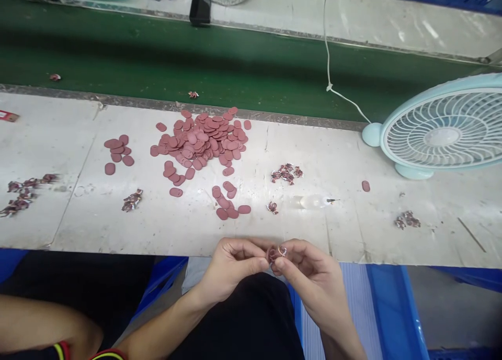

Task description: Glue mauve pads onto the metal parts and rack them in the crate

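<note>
My left hand point(235, 268) and my right hand point(311, 276) meet at the table's front edge. Between their fingertips they hold a small reddish-brown piece point(276, 253) with a whitish rim or loop; its details are partly covered by the fingers. Beyond my hands lies a large heap of flat, oval, reddish discs point(204, 140), with a smaller group of discs point(225, 203) nearer to me. Small clusters of brown and white pieces point(287, 173) rest right of the heap, and a single one point(272, 207) sits closer. Beside it lies a clear bottle point(311, 201) with a thin dark tip.
A light blue fan point(439, 135) stands at the right, its white cord point(328, 62) running back. Behind the white table point(345, 234) runs a green belt point(129, 51) bearing two small pieces. Another person's arm point(43, 323) shows at the lower left. A blue bin point(400, 307) is lower right.
</note>
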Action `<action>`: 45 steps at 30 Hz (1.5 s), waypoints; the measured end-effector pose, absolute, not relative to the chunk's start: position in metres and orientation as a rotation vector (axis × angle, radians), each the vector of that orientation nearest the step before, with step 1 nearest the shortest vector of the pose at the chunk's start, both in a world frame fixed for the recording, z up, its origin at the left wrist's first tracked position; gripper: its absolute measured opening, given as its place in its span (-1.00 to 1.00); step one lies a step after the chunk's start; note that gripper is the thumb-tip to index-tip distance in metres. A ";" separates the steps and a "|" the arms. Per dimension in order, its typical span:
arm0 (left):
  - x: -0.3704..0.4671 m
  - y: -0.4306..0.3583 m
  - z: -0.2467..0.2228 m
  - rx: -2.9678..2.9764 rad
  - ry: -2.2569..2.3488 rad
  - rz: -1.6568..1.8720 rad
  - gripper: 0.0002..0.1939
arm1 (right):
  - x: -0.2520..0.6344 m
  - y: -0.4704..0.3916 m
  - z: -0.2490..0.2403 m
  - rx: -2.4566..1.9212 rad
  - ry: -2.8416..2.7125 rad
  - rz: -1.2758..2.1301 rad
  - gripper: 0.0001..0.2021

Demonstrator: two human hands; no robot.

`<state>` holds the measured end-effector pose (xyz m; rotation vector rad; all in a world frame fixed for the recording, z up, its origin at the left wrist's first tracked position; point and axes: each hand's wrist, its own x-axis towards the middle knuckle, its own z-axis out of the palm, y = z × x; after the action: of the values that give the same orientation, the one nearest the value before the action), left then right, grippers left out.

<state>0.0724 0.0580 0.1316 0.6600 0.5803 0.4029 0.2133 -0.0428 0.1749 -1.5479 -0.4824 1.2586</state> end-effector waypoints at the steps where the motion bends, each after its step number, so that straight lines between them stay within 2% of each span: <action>1: 0.073 0.058 0.132 0.666 0.579 0.410 -0.99 | 0.213 -0.042 0.175 -1.536 -0.479 1.259 -0.88; 7: 0.072 0.059 0.135 0.723 0.570 0.418 -0.93 | 0.213 -0.041 0.174 -1.518 -0.487 1.213 -0.90; 26: 0.067 0.061 0.143 0.735 0.594 0.364 -0.95 | 0.209 -0.048 0.176 -1.550 -0.637 1.125 -0.89; 45: 0.072 0.052 0.145 0.755 0.609 0.462 -0.92 | 0.198 -0.051 0.166 -1.443 -0.633 0.953 -0.85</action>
<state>0.0720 0.0524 0.1451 0.7555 0.6089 0.4623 0.1983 -0.0506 0.1662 -1.4428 -0.6327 0.9530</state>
